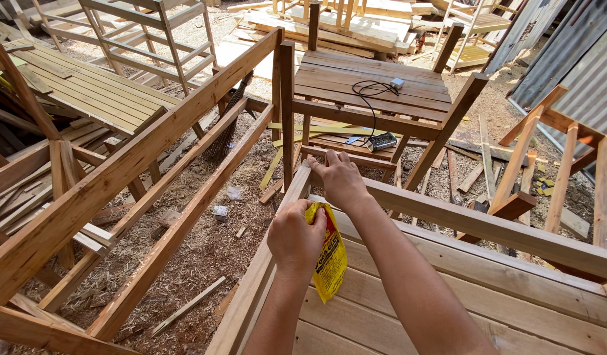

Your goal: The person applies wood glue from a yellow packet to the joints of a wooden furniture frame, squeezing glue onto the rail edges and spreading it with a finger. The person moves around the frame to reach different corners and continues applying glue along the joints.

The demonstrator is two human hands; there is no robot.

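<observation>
**Yellow packet in one hand, the other on the rail**

Your left hand is closed in a fist around the top of a yellow packet, fingers curled tight with no gap showing; the packet hangs down below the fist, crumpled, with red print on it. It sits just above the planked top of the wooden frame in front of you, near that frame's left corner. Your right hand reaches further forward and lies palm down on the corner where the frame's rail meets an upright post. Its fingers are bent over the wood, resting on it rather than gripping anything loose; whether the fingertips press or merely touch cannot be told.

Beyond the post stands a slatted wooden table, and on it lies a small grey box with a black cable looping down to a dark device on the lower shelf. To your left a long diagonal beam crosses the scene above ground strewn with sawdust and offcuts. More slatted panels are stacked at far left, and corrugated metal sheeting closes the upper right.
</observation>
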